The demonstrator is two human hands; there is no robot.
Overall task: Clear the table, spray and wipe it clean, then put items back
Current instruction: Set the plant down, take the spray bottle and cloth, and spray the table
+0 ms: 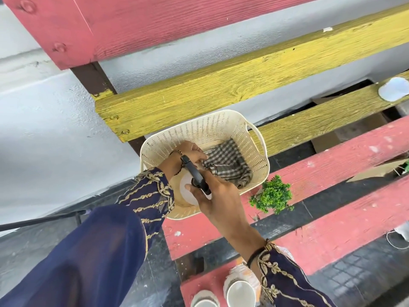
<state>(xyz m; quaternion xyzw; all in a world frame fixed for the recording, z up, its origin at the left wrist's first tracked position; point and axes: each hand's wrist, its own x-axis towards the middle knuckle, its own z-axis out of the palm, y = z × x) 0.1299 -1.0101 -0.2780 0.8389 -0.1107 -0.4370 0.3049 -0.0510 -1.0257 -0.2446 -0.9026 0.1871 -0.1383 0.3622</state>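
**Both hands in basket at bench edge**

Left hand (pixel 191 152) pinches checked cloth (pixel 228 162) inside basket (pixel 205 127). Right hand (pixel 212 191) grips black-triggered spray bottle (pixel 195 173). Risk: basket overhangs the bench (pixel 332 165) end; a tug could tip it. Plant sprig (pixel 271 194) close right; slat gaps could swallow small things.

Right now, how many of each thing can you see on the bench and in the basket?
Baskets: 1, cream, with holes
Checked cloths: 1, inside the basket
Spray bottles: 1, white with a black trigger, both hands on it
Green plastic plants: 1
White cups: 2
Total: 6
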